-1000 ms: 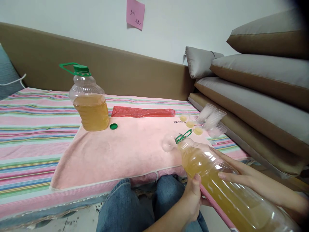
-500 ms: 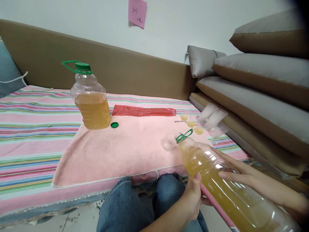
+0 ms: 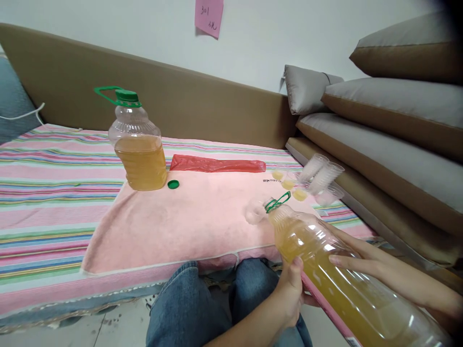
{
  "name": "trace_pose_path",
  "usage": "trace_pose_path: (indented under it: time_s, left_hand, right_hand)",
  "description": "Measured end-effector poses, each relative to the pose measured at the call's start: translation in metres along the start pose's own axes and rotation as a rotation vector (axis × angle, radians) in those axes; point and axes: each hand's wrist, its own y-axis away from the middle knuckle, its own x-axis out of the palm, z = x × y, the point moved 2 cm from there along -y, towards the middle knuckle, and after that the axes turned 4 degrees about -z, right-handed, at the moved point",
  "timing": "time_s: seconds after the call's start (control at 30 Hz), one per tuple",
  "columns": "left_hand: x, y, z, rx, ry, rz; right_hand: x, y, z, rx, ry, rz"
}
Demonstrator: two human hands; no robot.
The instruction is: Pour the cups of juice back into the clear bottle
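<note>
Both my hands hold a large clear plastic bottle [image 3: 325, 255] of yellow liquid, tipped with its uncapped neck toward the left. My left hand [image 3: 289, 294] grips it from below near the shoulder, thumb on the side. Across the far side and top, my right hand [image 3: 356, 255] is wrapped round it, partly hidden by the bottle. Right by the mouth stands a clear plastic cup [image 3: 255, 212]; whether liquid flows into it I cannot tell. Beyond it are several small cups [image 3: 299, 194] with a little yellow liquid, and tilted stacks of clear cups [image 3: 314, 167].
A second bottle [image 3: 144, 161], green-capped and partly full, stands at the left. Beside it lies a green cap [image 3: 173, 184] on the pink towel [image 3: 202, 217]. Behind is a folded red plastic bag [image 3: 217, 164]. Grey-brown cushions [image 3: 390, 144] are piled on the right.
The view has shifted slightly. My hands keep the same hold on the tilted bottle, its mouth still by the cup.
</note>
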Motion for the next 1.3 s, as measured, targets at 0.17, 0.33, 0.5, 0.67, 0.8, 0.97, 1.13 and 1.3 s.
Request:
trace_pose_path:
  time_s: [0.17,0.33,0.5,0.67,0.8,0.97,1.13,1.3]
  left_hand:
    - [0.0019,-0.0001,-0.0016,-0.007,-0.002,-0.009]
    - [0.0014,-0.0009,0.0001,-0.008,-0.006,-0.017]
    - [0.0009,-0.0014,-0.0007,0.006,0.001,0.001]
    - [0.0015,-0.0001,-0.0027,0.006,0.001,0.006]
    - [0.0027,0.0014,-0.0041,0.005,-0.006,0.007]
    - [0.0028,0.0012,-0.0049,-0.011,-0.012,0.003]
    - [0.0011,-0.0022,-0.0034,-0.015,-0.022,-0.002]
    - [-0.0003,-0.0041,-0.0004,0.0,-0.02,-0.002]
  right_hand:
    - [0.0015,-0.0012,0.0037,-0.009,-0.015,-0.011]
    - [0.0002,-0.0004,0.0031,-0.016,0.013,-0.03]
    - [0.0009,0.0009,0.0091,-0.031,0.034,-0.026]
    - [0.0005,-0.0012,0.0061,0.008,0.047,-0.035]
    - [0.0007,-0.0018,0.0039,-0.013,0.036,-0.041]
    - [0.0015,-0.0025,0.0044,-0.032,0.031,-0.048]
    - [0.0006,-0.0029,0.0046,-0.054,0.052,-0.031]
    - [0.0001,-0.0033,0.0045,-0.063,0.063,-0.032]
